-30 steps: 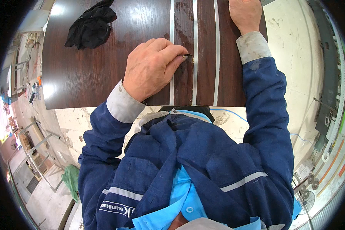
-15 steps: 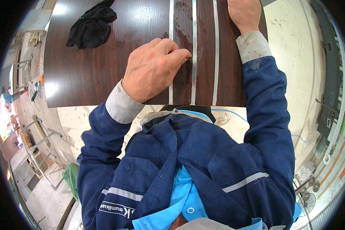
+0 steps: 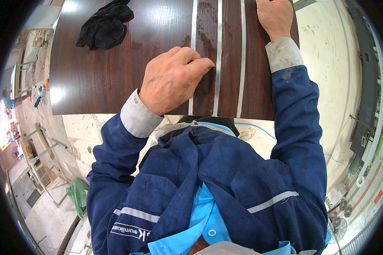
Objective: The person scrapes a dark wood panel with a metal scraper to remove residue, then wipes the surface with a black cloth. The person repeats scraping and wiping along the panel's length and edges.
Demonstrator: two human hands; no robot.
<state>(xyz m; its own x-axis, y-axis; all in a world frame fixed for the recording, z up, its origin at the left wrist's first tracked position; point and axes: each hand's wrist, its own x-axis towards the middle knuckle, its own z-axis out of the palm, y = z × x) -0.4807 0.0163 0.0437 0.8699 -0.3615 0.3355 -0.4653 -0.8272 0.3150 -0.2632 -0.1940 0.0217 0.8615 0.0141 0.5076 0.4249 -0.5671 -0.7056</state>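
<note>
A dark brown wood-grain panel [image 3: 102,80] lies before me, with three narrow silvery strips running lengthwise across it. My left hand [image 3: 172,80] is closed over the left strip [image 3: 193,34], thumb and fingers pinched together just left of the middle strip [image 3: 219,42]. Something small and dark shows at the thumb tip, too little to name. Wet-looking smears mark the surface between these two strips. My right hand [image 3: 277,18] is at the panel's far right edge, beyond the right strip [image 3: 243,51]; its fingers are mostly cut off by the picture's top.
A crumpled black cloth [image 3: 104,27] lies on the panel's far left. To the left on the floor are a metal frame [image 3: 47,155] and a green plastic bag [image 3: 76,195]. A blue hose [image 3: 259,127] runs below the panel, and a fan [image 3: 337,227] stands at lower right.
My left hand has slid slightly nearer to me along the strips, still pinched. My right hand has shifted slightly nearer too. The panel sits a little higher in view.
</note>
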